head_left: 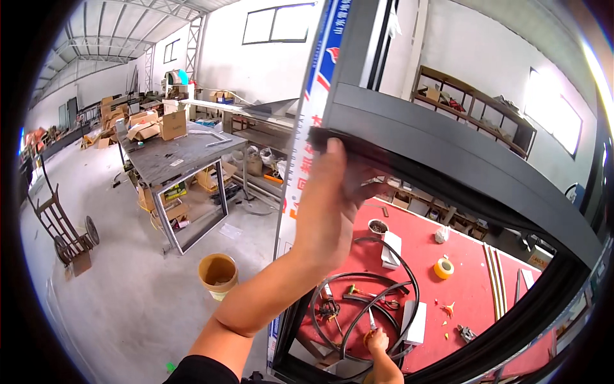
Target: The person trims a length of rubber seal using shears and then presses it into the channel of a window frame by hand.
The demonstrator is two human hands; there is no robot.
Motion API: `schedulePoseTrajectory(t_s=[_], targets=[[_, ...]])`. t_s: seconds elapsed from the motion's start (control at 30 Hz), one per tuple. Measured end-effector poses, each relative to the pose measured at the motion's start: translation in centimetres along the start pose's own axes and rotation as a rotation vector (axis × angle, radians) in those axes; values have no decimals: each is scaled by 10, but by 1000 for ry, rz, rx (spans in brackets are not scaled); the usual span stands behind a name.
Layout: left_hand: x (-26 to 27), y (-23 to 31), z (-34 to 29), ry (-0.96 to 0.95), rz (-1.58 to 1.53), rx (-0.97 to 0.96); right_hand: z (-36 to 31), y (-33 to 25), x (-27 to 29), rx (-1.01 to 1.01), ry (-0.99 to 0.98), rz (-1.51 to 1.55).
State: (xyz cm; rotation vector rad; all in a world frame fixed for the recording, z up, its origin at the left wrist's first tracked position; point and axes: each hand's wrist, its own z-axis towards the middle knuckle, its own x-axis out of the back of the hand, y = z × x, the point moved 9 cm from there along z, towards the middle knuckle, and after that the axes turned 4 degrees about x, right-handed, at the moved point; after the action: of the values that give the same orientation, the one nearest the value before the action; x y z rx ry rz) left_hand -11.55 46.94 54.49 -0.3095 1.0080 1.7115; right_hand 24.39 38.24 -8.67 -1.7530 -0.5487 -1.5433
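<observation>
My left hand (pixel 329 211) is raised to the upper left corner of a dark grey metal window frame (pixel 435 125). Its thumb presses on a black rubber strip (pixel 318 136) running along the frame's inner edge, and the fingers curl round behind. Lower down, seen through the frame's opening, my right hand (pixel 378 342) is closed on a tool with a narrow metal blade (pixel 371 319) and an orange handle, its kind unclear. Loops of black rubber strip (pixel 414 272) lie on the red tabletop (pixel 419 240) about the right hand.
On the red table are a yellow tape roll (pixel 442 268), a cup of small dark pieces (pixel 378 227), white boxes (pixel 416 322), a green-headed hammer (pixel 353 290) and long strips (pixel 495 281). A bucket (pixel 218 274), a metal worktable (pixel 185 153) and a hand truck (pixel 61 221) stand left.
</observation>
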Motion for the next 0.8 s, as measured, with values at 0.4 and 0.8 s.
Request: schedulePoseTrajectory(t_s=[0.4,0.8], targets=[[-11,-8,2,178,-279,-97,-82,8,81,-40,227,269],[-10,-15,8,189,-491,-172,-143,32,105,-88,126,853]])
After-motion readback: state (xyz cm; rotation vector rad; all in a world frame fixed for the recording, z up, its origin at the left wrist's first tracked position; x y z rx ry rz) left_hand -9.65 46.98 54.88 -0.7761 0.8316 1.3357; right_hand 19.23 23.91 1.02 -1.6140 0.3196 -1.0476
